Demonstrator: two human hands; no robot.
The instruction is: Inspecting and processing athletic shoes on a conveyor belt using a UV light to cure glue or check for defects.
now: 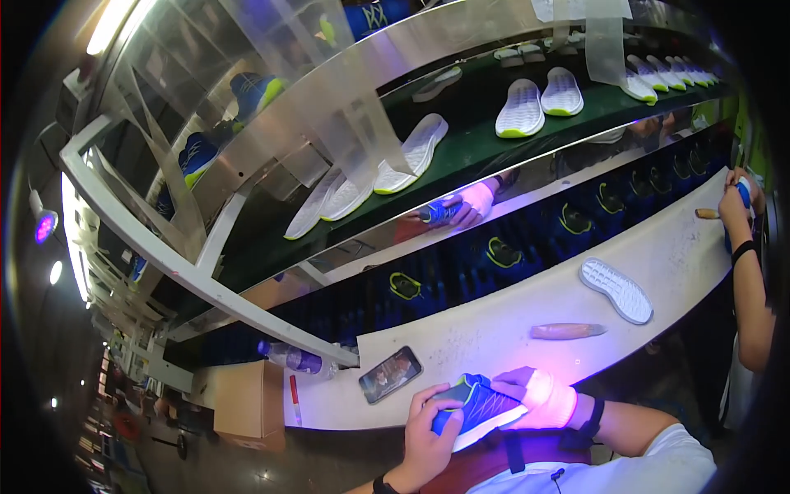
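A blue sports shoe (487, 409) with a lime-edged collar and a white sole is held low over the near edge of the white bench (461, 329). Around its heel end wrap the bare fingers of my left hand (429, 432). My right hand (545, 398), in a pale glove lit pink, grips the toe end; some of its fingers are hidden behind the shoe. Dark bands circle both wrists. On the bench beyond lie a wooden tool (568, 331), its exact kind unclear, and a loose white shoe sole (615, 290).
A phone (391, 375), a bottle (296, 358), a red pen (294, 389) and a cardboard box (240, 403) are at left. White soles rest on a green belt (469, 156) above; dark shoes line the lower trough (453, 280). A co-worker's arm (750, 288) is at right.
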